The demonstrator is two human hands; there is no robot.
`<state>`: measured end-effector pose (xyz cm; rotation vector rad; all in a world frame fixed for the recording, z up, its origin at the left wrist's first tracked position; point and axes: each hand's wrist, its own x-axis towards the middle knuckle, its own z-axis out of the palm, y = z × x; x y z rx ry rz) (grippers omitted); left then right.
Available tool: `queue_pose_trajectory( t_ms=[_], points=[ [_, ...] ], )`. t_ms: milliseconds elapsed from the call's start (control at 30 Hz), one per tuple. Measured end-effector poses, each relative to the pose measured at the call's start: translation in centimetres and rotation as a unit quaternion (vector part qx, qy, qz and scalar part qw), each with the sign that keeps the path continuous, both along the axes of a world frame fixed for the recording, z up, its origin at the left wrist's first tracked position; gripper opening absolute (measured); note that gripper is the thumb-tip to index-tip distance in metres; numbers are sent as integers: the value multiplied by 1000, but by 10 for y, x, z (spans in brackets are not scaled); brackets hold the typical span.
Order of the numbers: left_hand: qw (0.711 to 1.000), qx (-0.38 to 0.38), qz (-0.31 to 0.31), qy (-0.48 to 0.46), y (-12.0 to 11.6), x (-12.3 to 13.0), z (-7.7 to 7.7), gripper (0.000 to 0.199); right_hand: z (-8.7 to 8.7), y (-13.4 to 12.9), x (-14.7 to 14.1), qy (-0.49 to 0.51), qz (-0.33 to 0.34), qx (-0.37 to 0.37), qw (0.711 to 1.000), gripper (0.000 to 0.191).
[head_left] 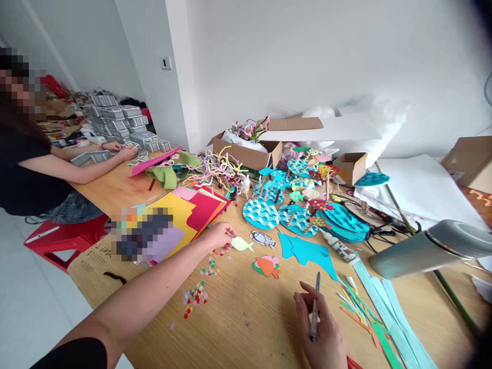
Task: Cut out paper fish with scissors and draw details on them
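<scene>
My left hand (222, 237) reaches over the table, its fingers pinched at the left end of a pale green paper fish (241, 244). My right hand (321, 320) holds a grey pen (315, 307) upright between thumb and fingers, near the front of the table. Between the hands lies a small pile of orange, pink and green paper fish (266, 267). A grey-and-white cutout figure (263, 239) is just right of the pale fish. Small coloured paper dots (196, 294) are scattered below my left forearm.
Blue paper pieces (307, 251), a glue bottle (340, 247), paper strips (384, 307) and a large grey flask (430, 248) are on the right. Blue wave-patterned discs (261, 213) and coloured sheets (192, 207) lie farther back. A person (34, 159) sits at the left, handling paper bundles.
</scene>
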<state>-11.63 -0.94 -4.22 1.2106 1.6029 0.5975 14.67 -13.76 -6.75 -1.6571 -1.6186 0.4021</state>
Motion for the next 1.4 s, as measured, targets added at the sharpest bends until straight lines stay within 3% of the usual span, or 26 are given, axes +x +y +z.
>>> queue_pose_trajectory(
  t_ms=[200,433,567,633,700,833,933,1233,1400],
  points=[
    [991,62,-47,110,2,-4,4,24,3,1,1,-19,18,-19,999,36],
    [942,172,-109,266,-9,-16,18,30,1,-1,2,-16,1,-20,1000,36],
    [915,214,-126,317,-32,-8,34,29,-2,-1,3,-6,-17,-7,1000,36],
    [876,264,-162,370,-52,4,41,26,-2,-2,3,-3,-25,0,1000,36],
    [859,300,-197,366,-76,21,43,20,-3,-2,2,-2,-34,4,999,36],
    [862,309,-241,323,-116,54,32,13,-5,-2,2,5,-38,13,999,36],
    [872,291,-247,306,-130,68,22,12,-6,-3,4,13,-40,11,999,36],
    [856,335,-227,321,-121,67,4,45,0,-6,-3,44,-50,0,998,32],
    [848,338,-237,334,-120,71,-6,50,2,-6,-6,49,-31,14,998,29]
  ],
)
